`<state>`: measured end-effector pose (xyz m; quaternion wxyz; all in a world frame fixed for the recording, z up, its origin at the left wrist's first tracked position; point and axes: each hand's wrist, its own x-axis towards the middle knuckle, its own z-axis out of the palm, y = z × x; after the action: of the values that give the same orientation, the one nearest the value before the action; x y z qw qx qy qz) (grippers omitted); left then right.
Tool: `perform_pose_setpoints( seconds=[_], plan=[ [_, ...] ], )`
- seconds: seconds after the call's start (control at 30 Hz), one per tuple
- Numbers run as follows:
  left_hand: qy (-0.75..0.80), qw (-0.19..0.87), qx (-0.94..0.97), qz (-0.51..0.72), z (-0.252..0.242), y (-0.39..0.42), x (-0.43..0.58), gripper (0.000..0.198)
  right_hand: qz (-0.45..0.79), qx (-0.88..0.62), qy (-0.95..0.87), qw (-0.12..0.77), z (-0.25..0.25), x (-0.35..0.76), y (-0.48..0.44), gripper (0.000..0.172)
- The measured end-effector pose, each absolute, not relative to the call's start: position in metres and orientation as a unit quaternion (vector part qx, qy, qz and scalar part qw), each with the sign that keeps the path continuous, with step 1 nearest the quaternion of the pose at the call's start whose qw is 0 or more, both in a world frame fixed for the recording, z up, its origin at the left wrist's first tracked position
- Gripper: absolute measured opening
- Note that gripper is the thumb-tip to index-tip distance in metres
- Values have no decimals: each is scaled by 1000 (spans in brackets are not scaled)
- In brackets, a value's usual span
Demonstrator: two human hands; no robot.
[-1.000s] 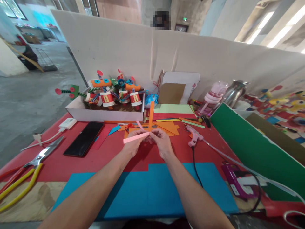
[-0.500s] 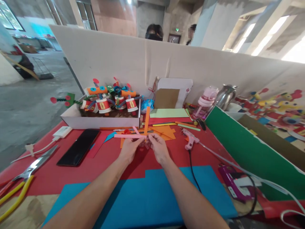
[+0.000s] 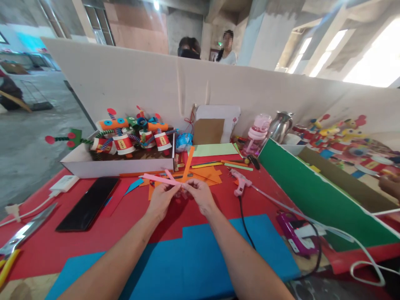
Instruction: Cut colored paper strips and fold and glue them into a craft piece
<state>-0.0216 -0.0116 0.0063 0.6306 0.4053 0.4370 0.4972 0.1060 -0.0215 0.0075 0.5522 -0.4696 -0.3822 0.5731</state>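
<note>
Over the red table sheet, my left hand (image 3: 163,200) and my right hand (image 3: 200,194) meet with their fingertips pinched together. Between them they hold paper strips: a pink strip (image 3: 161,179) points to the left and an orange strip (image 3: 188,164) stands up and tilts slightly right. The strips meet at my fingertips, where the join is partly hidden by the fingers. Behind the hands lie orange paper pieces (image 3: 208,176). A pink hot glue gun (image 3: 240,183) rests to the right of my right hand.
A white box (image 3: 146,167) holds several paper-cup figures at the back left. A black phone (image 3: 89,204) and scissors (image 3: 28,229) lie on the left. Blue paper (image 3: 218,254) is in front. At right are a green box (image 3: 309,200) and a purple power strip (image 3: 295,235).
The view has turned slightly to the right, so the scene sits further left. The pink strip now slopes up to the left and the orange strip leans more. Both hands keep their pinch.
</note>
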Motion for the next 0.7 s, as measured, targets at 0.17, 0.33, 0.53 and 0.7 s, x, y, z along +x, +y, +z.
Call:
perform_pose_setpoints(
  seconds=[0.17,0.33,0.53,0.7],
  plan=[
    [427,625,422,499,6,-9,-26,32,613,-479,-325,538,9,105,-21,32],
    [412,653,390,501,10,-11,-24,35,612,-445,-239,608,9,98,-22,38],
    [404,649,392,511,11,-11,-23,33,608,-451,-253,602,8,94,-24,37],
    [418,637,395,513,11,-9,-24,34,635,-443,-275,570,10,92,-27,38]
  ],
)
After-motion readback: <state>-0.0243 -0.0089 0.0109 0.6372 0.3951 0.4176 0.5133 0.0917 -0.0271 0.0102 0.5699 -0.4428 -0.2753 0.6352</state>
